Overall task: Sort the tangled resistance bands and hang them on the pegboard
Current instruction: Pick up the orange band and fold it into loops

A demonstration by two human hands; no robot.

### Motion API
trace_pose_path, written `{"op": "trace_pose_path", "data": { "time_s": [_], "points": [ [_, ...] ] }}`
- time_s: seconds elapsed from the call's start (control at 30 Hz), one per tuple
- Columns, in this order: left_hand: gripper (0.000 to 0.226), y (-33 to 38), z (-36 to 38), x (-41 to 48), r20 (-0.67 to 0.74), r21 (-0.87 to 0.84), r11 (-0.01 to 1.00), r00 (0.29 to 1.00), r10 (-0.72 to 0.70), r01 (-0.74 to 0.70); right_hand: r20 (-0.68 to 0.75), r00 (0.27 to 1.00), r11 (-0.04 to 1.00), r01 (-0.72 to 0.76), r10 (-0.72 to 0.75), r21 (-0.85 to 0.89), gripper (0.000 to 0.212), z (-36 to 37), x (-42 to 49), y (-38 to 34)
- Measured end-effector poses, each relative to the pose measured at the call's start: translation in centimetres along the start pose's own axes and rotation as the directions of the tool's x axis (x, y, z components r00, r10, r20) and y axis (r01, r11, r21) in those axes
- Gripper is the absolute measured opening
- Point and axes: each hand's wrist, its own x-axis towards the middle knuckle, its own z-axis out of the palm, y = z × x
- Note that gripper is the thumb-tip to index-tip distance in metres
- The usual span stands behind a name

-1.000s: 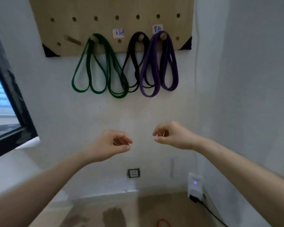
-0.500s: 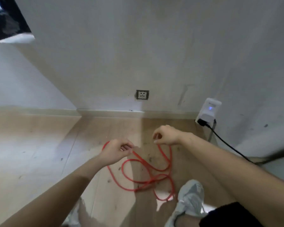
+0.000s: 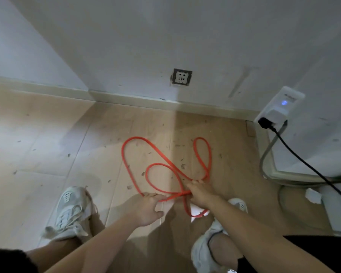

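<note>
The red band [image 3: 175, 195] lay on the floor [image 3: 67, 154] in several crossed loops, its near end between the two hands. The left hand [image 3: 146, 206] rested its fingers over a strand with the thumb spread wide; whether they hooked under it I could not tell. The right hand [image 3: 200, 192] had its fingers curled down onto the strands where they crossed. Lifting from that crossing would likely tighten the tangle rather than free it, and the loop trailing by the right shoe [image 3: 205, 251] could catch under the foot. A stretched band might also snap back at the hands. To the right, the plug [image 3: 264, 122] and its lead sat near the outer loop, so a swing that way risked snagging. The wall [image 3: 165, 36] closed the front; leftward the floor offered room.
</note>
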Motion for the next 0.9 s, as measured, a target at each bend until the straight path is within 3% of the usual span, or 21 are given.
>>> {"op": "trace_pose_path", "data": {
  "time_s": [0.1, 0.23, 0.3, 0.43, 0.53, 0.7, 0.8, 0.9],
  "points": [
    [0.054, 0.0, -0.4, 0.7, -0.086, -0.075, 0.997, 0.996, 0.003, -0.009, -0.016, 1.0, 0.999, -0.025, 0.025, 0.046, 0.01, 0.4, 0.7, 0.4],
    [0.065, -0.2, -2.0, 1.8, -0.143, -0.282, 0.959, 0.99, -0.013, -0.029, 0.056, 0.995, 0.982, 0.076, -0.087, 0.173, 0.012, -3.5, 0.7, -1.0],
    [0.066, -0.3, -3.4, 2.3, -0.179, -0.331, 0.94, 0.984, 0.018, -0.078, -0.01, 0.99, 0.97, 0.14, -0.14, 0.201, 0.018, -7.4, 0.2, -2.4],
    [0.017, 0.9, -8.2, 1.9, -0.285, -0.47, 0.858, 0.956, 0.075, -0.207, -0.235, 0.949, 0.969, 0.234, -0.212, 0.072, 0.017, -15.7, -2.7, -5.0],
    [0.01, 1.0, -12.4, 1.2, -0.396, -0.529, 0.802, 0.916, 0.054, -0.276, -0.39, 0.898, 0.972, 0.234, -0.204, 0.03, 0.012, -20.7, -5.7, -5.8],
    [0.022, 2.6, -20.7, -2.0, -0.552, -0.496, 0.773, 0.831, 0.071, -0.395, -0.569, 0.806, 0.932, 0.315, -0.165, 0.177, 0.019, -28.1, -9.4, -6.9],
    [0.013, 3.2, -25.9, -4.5, -0.646, -0.36, 0.799, 0.747, 0.158, -0.481, -0.605, 0.781, 0.84, 0.426, -0.153, 0.338, 0.019, -32.6, -12.3, -8.8],
    [0.017, 3.9, -30.9, -7.5, -0.729, -0.239, 0.837, 0.66, 0.18, -0.492, -0.625, 0.764, 0.75, 0.507, -0.163, 0.424, 0.021, -36.8, -15.5, -11.4]
  ]
}}
